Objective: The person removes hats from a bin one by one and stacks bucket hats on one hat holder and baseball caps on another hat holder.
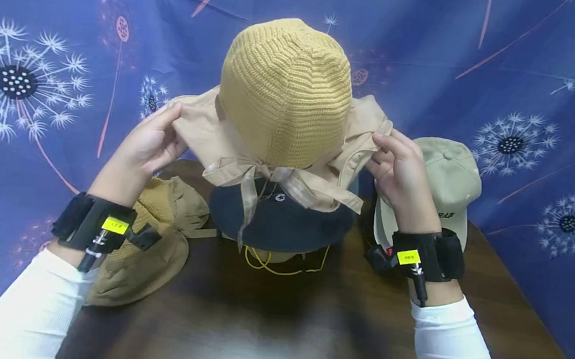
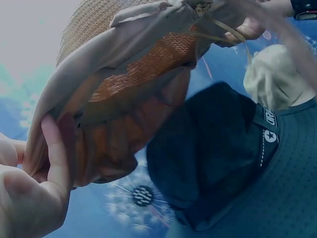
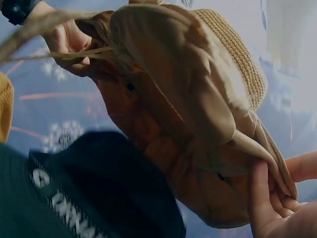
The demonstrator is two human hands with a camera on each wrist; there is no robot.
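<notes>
A sun hat [image 1: 288,93] with a yellow knitted crown, a beige cloth brim and a tied bow [image 1: 267,174] is held up in the air between both hands. My left hand [image 1: 158,141] pinches the brim's left edge, thumb and fingers on either side of the cloth in the left wrist view. At the opposite edge my right hand [image 1: 398,167] pinches the brim the same way. Below the raised hat sits a dark navy bucket hat [image 1: 283,219] with a small star logo. The wrist views show the sun hat's shaded underside [image 2: 124,119].
On the dark wooden table [image 1: 263,327], a yellow-and-brown hat [image 1: 147,258] lies at left. A pale green cap [image 1: 446,177] stands at right, behind my right hand. Beneath the navy hat shows a yellow cord [image 1: 278,271]. A blue dandelion-print cloth [image 1: 553,66] hangs behind.
</notes>
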